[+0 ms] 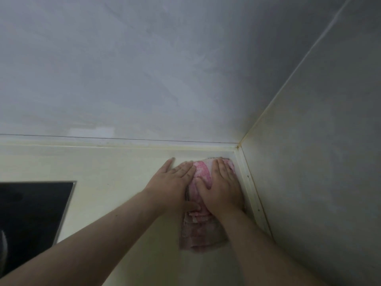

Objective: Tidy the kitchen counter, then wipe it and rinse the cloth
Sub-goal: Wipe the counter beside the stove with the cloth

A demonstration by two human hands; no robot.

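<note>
Two hands, fingers straight: left hand (175,180) and right hand (223,188) press flat on pink cloth (203,230). Cloth in desk (123,172) corner; black hob (31,207) well apart.

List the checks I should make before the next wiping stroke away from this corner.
1. Pink cloth lies on the counter: ok.
2. Right hand presses flat on the cloth: ok.
3. Left hand fully on the cloth: not ok, outer fingers touch the counter.
4. Seam along the right wall clean: not ok, dark specks.
5. Cloth damp enough: cannot tell.
</note>
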